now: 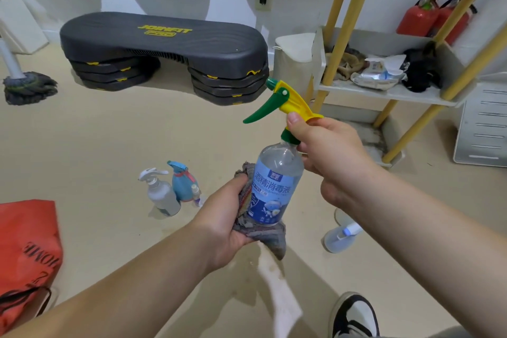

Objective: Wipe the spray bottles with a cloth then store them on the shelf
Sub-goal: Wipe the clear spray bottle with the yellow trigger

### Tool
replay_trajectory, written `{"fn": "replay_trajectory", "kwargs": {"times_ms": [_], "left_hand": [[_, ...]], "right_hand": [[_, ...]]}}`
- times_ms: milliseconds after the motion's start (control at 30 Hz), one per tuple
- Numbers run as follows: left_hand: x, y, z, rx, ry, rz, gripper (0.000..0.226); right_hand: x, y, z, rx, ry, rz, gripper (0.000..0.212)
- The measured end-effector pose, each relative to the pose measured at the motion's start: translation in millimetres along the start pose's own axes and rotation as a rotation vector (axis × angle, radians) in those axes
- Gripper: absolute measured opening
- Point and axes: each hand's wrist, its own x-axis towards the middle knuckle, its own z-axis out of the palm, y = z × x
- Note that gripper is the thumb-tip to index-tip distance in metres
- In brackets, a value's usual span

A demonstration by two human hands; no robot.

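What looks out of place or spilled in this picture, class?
A clear bottle lies on its side on the floor, right of the cloth, while the white bottle further left stands upright. The pale streak below the cloth may be wet floor or glare.

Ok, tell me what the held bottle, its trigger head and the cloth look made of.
Bottle: clear glossy plastic, likely; see-through, with highlights. Trigger head: opaque yellow and green moulded plastic. Cloth: grey woven fabric, probably; matte, soft folds, frayed edge.
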Motion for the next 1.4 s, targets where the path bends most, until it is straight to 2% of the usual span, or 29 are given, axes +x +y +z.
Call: {"fn": "replay_trajectory", "kwargs": {"times_ms": [133,233,333,433,500,600,700,867,1033,1167,1233,1300,1400], "left_hand": [[14,7,-8,0.211,0.196,0.168,0.041],[9,16,-5,0.345,0.281,0.388,0.043],[-9,19,5,0.472,0.174,0.724,0.038],[-14,12,7,0.826,0.09,1.054,0.032],[-9,4,2,0.979,0.096,1.162,0.033],[3,-12,-14,1.087,0.083,1.172,0.055],[15,-31,-28,1.237,0.094,1.235,0.062],[10,-8,-16,1.176,0.109,1.087,0.068],[1,11,-2,1.076,0.226,1.127,0.037],[-5,23,-4,1.066,0.252,1.179,0.03],[-9,31,-7,1.008,0.216,1.127,0.019],[-12,39,-12,0.895,0.142,0.998,0.012],[-17,54,-17,0.792,-0.036,0.857,0.022]], "right_hand": [[-5,-2,2,-0.114,-0.139,-0.015,0.026],[-8,1,6,-0.183,-0.152,-0.074,0.028],[-7,5,8,-0.197,-0.136,-0.112,0.031],[-7,8,9,-0.196,-0.148,-0.134,0.034],[-6,10,9,-0.193,-0.157,-0.135,0.039],[-5,10,8,-0.181,-0.125,-0.153,0.039],[0,10,6,-0.166,-0.072,-0.198,0.033],[-2,17,10,-0.221,-0.144,-0.287,0.028],[-11,16,20,-0.368,-0.094,-0.429,0.037],[-19,7,22,-0.33,-0.156,-0.348,0.042],[-21,-1,18,-0.294,-0.247,-0.246,0.047],[-17,-9,10,-0.258,-0.315,-0.16,0.055],[-5,-9,1,-0.175,-0.32,-0.12,0.046]]}}
